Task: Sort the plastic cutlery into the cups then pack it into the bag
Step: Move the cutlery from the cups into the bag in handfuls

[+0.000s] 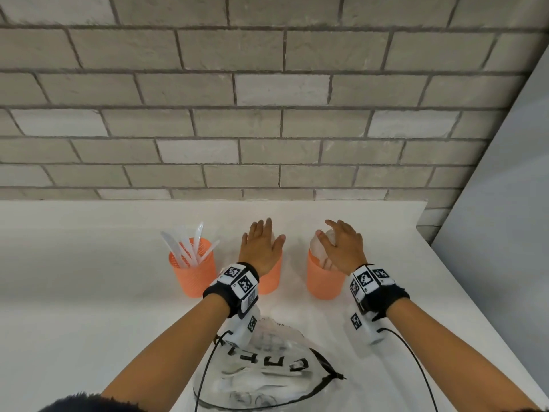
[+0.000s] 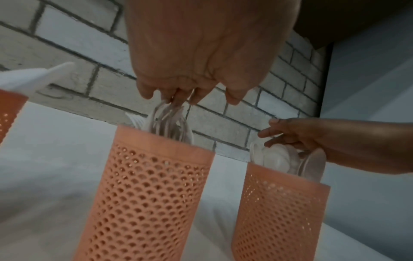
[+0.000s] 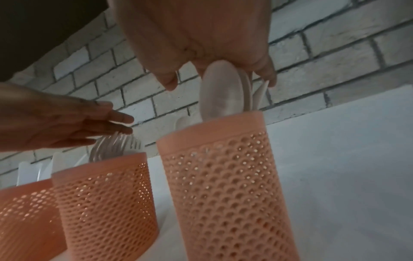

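Three orange plastic cups stand in a row on the white table (image 1: 89, 292), each a tall cylinder with a smooth rim band and walls perforated in a honeycomb of small round holes. The left cup (image 1: 193, 270) holds translucent white plastic knives (image 1: 187, 248), flat blades fanned upward. The middle cup (image 2: 147, 190) holds white forks (image 2: 170, 123), their thin curved tines bunched above the rim. The right cup (image 3: 221, 180) holds white spoons (image 3: 221, 93), smooth oval bowls stacked against each other. The left hand (image 1: 261, 248) hovers palm down over the middle cup, fingers straight and slightly spread; in the left wrist view its fingertips (image 2: 178, 98) meet the tops of the fork tines without curling round them. The right hand (image 1: 341, 248) lies over the right cup, fingers loosely extended and a little apart, fingertips (image 3: 268, 77) resting on the top of the spoon bowls; whether the thumb presses a spoon I cannot tell. Nearer on the table, between the forearms, lies a clear, crinkled plastic drawstring bag (image 1: 267, 370) with black lettering and a black cord, flat on its side. Behind the table rises a rough grey brick wall (image 1: 267, 114).
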`<control>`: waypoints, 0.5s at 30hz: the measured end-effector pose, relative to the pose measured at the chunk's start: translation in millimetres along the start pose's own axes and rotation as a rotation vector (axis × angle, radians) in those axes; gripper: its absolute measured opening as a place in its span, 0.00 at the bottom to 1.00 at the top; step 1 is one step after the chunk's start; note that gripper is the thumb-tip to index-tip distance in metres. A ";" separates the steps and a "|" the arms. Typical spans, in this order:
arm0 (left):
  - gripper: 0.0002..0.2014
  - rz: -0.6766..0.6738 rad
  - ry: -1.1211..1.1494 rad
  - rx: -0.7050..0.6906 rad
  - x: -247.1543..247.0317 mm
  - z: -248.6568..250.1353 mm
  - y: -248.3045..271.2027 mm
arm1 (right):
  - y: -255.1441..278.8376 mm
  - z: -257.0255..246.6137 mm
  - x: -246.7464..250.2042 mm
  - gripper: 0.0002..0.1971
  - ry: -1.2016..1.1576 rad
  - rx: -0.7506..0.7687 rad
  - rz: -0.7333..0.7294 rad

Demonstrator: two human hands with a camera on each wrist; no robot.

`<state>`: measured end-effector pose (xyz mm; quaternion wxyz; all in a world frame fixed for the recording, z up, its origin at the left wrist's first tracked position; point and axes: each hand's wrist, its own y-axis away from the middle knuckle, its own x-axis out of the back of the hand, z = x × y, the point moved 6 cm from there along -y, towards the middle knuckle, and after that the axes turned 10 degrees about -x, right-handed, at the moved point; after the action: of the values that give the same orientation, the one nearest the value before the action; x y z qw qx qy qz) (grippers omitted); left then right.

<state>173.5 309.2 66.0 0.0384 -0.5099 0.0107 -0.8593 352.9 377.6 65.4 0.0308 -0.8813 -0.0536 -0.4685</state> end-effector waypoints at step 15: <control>0.13 0.159 0.435 -0.171 94.4 25.9 80.4 | 121.7 -100.4 6.7 0.11 -0.391 0.454 -0.250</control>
<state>155.6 222.3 156.4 0.0594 -0.3118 0.1313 -0.9392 289.1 246.7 126.5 0.1580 -0.9118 -0.2696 -0.2665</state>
